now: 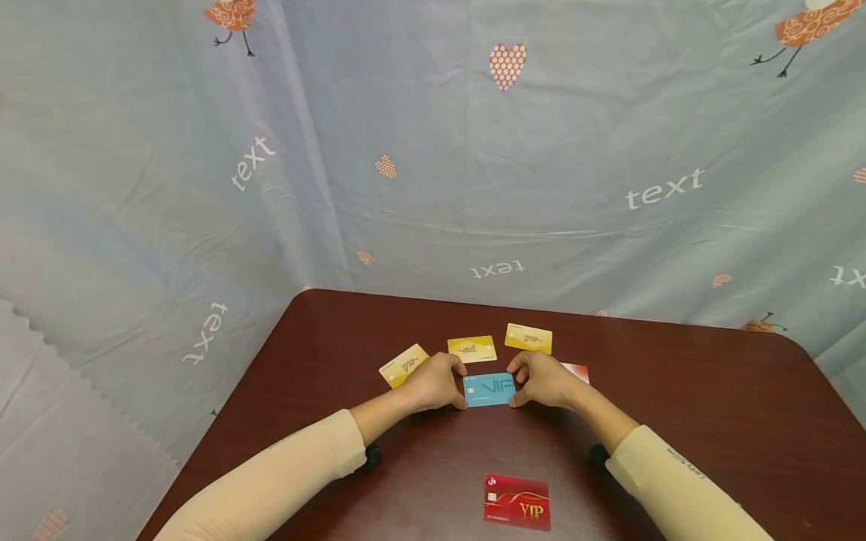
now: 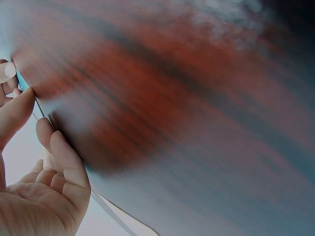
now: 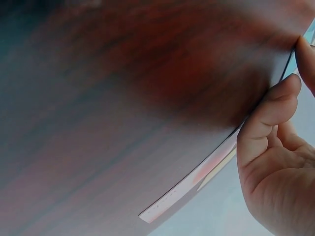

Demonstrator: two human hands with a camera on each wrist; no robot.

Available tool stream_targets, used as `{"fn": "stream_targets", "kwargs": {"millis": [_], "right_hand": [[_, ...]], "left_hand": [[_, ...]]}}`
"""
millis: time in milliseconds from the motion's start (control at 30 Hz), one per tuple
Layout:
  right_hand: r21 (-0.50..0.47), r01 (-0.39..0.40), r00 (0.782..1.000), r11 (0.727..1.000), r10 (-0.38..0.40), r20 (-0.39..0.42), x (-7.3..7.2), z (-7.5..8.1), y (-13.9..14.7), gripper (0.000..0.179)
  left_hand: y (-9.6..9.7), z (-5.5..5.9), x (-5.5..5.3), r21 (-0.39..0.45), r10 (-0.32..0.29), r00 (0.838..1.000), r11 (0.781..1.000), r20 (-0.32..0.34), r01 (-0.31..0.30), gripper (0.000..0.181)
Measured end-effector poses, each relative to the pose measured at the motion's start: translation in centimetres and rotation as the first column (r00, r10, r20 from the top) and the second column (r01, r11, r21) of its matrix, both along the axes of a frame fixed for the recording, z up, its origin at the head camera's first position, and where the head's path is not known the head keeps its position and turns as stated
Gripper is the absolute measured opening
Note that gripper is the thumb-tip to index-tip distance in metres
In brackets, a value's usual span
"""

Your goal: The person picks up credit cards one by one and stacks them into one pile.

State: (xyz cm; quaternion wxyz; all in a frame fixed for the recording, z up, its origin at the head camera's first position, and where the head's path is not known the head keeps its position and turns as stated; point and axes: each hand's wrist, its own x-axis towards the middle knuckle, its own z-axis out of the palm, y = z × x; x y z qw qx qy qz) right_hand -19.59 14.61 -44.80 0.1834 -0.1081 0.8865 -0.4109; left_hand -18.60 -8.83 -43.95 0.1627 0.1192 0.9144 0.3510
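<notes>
A light blue card [image 1: 489, 391] with VIP lettering lies at the middle of the dark wooden table, between both hands. My left hand [image 1: 436, 379] holds its left end, thumb at the near corner and forefinger at the far one. Its right end is held the same way by my right hand [image 1: 544, 379]. In both wrist views only a sliver of the blue card [image 2: 22, 81] shows by the fingertips. A yellow card [image 1: 406, 364] lies beside the left hand, and a white and red card [image 1: 578, 371] is partly hidden behind the right hand.
Two more yellow cards [image 1: 471, 349] [image 1: 529, 338] lie beyond the blue one. Nearer the front of the table [image 1: 325, 330] is a red VIP card [image 1: 516, 501]. A grey-blue printed curtain [image 1: 433, 150] hangs behind the table and along its left side.
</notes>
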Motion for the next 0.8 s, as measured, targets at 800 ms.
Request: {"fn": "stream_targets", "kwargs": {"millis": [800], "right_hand": [[-0.079, 0.070, 0.997, 0.994, -0.072, -0.018, 0.39, -0.60, -0.51, 0.039]], "left_hand": [[0.23, -0.05, 0.37, 0.097, 0.026, 0.999, 0.995, 0.047, -0.031, 0.041]]}}
